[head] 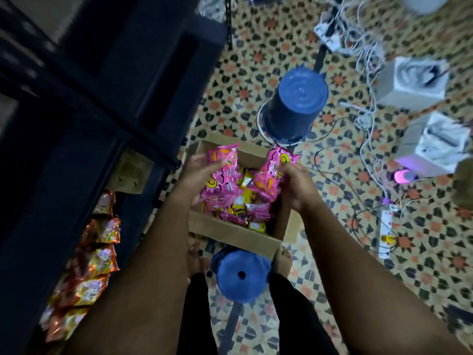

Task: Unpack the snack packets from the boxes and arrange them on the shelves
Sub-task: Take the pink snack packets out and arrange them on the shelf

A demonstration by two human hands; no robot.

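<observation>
Over the open cardboard box (230,233) on the floor, our left hand (198,170) and right hand (297,187) each grip a pink snack packet (225,172) (orange packets (99,254) line the shelf (38,226)).

A makeshift storeroom or small shop back room is showing here: a dark metal shelf rack (107,80) is holding rows of orange snack packets (84,265), while a patterned tile floor (320,265) is carrying tangled cables (368,119), a power strip (385,229) and upturned blue buckets (294,108).
</observation>
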